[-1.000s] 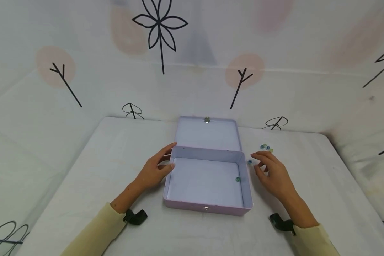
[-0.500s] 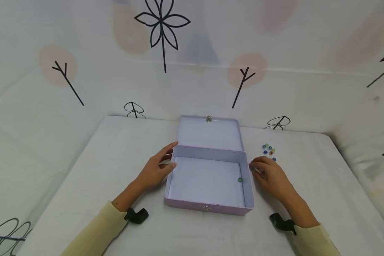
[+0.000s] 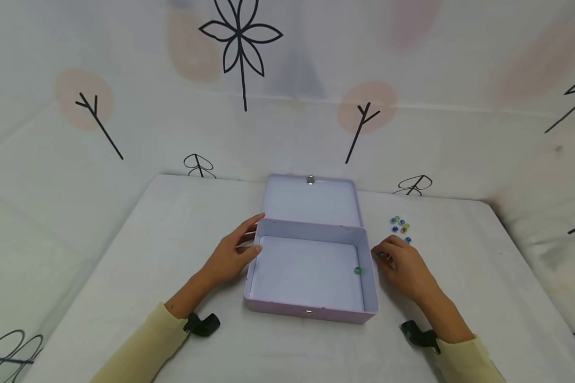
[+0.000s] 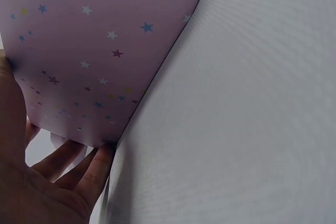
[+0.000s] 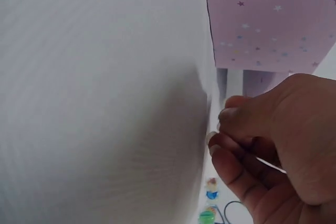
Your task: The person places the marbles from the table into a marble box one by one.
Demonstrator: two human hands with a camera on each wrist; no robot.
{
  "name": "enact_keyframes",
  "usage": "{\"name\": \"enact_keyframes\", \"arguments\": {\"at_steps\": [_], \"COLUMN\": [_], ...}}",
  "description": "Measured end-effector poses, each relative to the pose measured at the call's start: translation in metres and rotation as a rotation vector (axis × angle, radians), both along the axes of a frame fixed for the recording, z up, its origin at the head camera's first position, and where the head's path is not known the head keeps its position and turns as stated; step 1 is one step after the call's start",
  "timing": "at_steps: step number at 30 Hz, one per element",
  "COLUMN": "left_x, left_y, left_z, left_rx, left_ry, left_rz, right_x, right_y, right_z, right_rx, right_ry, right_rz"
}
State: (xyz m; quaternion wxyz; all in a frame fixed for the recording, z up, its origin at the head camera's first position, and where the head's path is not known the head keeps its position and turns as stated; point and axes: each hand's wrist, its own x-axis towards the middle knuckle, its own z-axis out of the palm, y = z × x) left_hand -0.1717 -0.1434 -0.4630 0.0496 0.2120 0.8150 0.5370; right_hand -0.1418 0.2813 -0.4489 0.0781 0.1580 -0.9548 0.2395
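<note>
Right hand [image 3: 405,270] has dropped beside the box [image 3: 304,279] holding one green marble [image 3: 358,271].

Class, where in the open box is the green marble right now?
In the head view, the green marble lies inside the box, close by its right wall, the one nearest the right hand.

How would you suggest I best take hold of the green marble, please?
I'd probably pinch the green marble by its near and far sides, coming from above: it is round, the open box walls it in, and the right wall stands close beside it.
</note>
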Motion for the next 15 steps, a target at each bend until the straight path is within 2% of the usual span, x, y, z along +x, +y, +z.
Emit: {"name": "enact_keyframes", "arguments": {"at_steps": [7, 15], "left_x": [-0.001, -0.001], "left_y": [0.002, 0.001], "left_z": [0.001, -0.001], "left_rx": [0.0, 0.006], "left_ry": [0.012, 0.006], "left_rz": [-0.005, -0.007], "right_x": [0.004, 0.01], "right_y": [-0.002, -0.011], "right_z": [0.006, 0.019], "right_rx": [-0.002, -0.007], "right_ry": [0.045, 0.246], "right_rz": [0.006, 0.023]}}
